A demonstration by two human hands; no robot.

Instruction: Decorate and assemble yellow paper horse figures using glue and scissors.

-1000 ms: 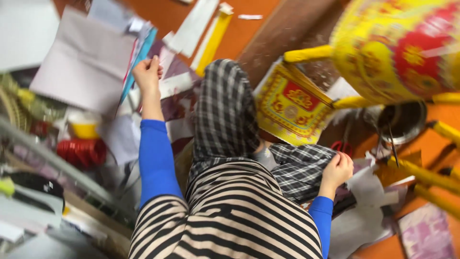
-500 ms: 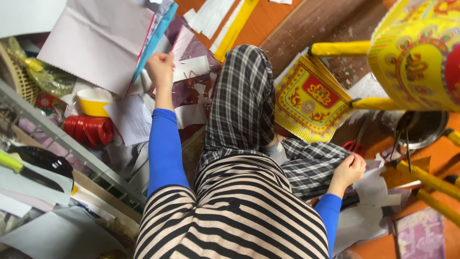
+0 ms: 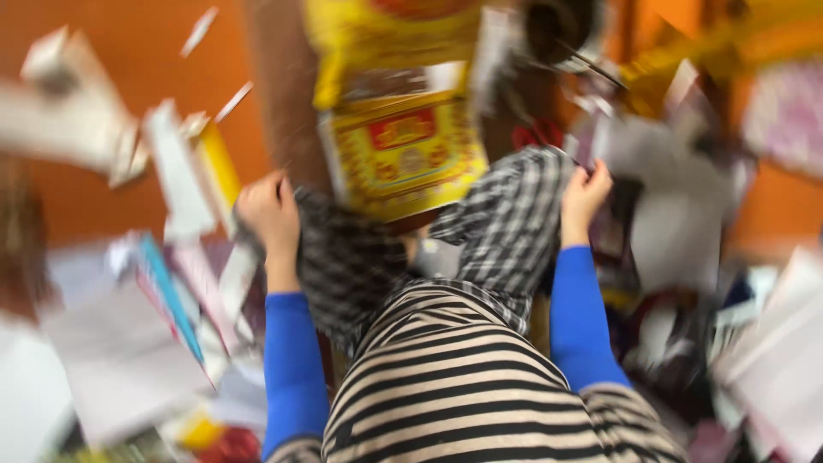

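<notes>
Frame is motion-blurred throughout; I log only what I can resolve.

Nearest the camera: striped garment [image 3: 480, 386], tan and black bands, filling the lower middle. Blue sleeves run up from it on both sides.

Left hand [image 3: 270, 210]: at the end of the left blue sleeve, raised, fingers curled closed. It sits against the left edge of the checked cloth [image 3: 506, 219], a black-and-white plaid fabric draped over the lap. I read this as a pinch on the cloth's edge, but blur keeps me from seeing the finger contact itself.

Right hand [image 3: 585, 190]: also closed, fingers bunched at the upper right corner of the same checked cloth. It appears to be gripping that corner. So the cloth lies between the two hands, spread across the knees, just beyond the striped garment.

To the left of the left hand: a loose heap of papers [image 3: 129, 343], white and grey sheets, with a blue strip [image 3: 171, 296] lying slantwise among them. More pale sheets lie to the right of the right sleeve.

Farther out, just past the cloth: a yellow printed packet [image 3: 403, 154] with a red panel at its middle, touching or overlapping the cloth's far edge; I cannot tell which.

Farthest: orange floor [image 3: 111, 197].
</notes>
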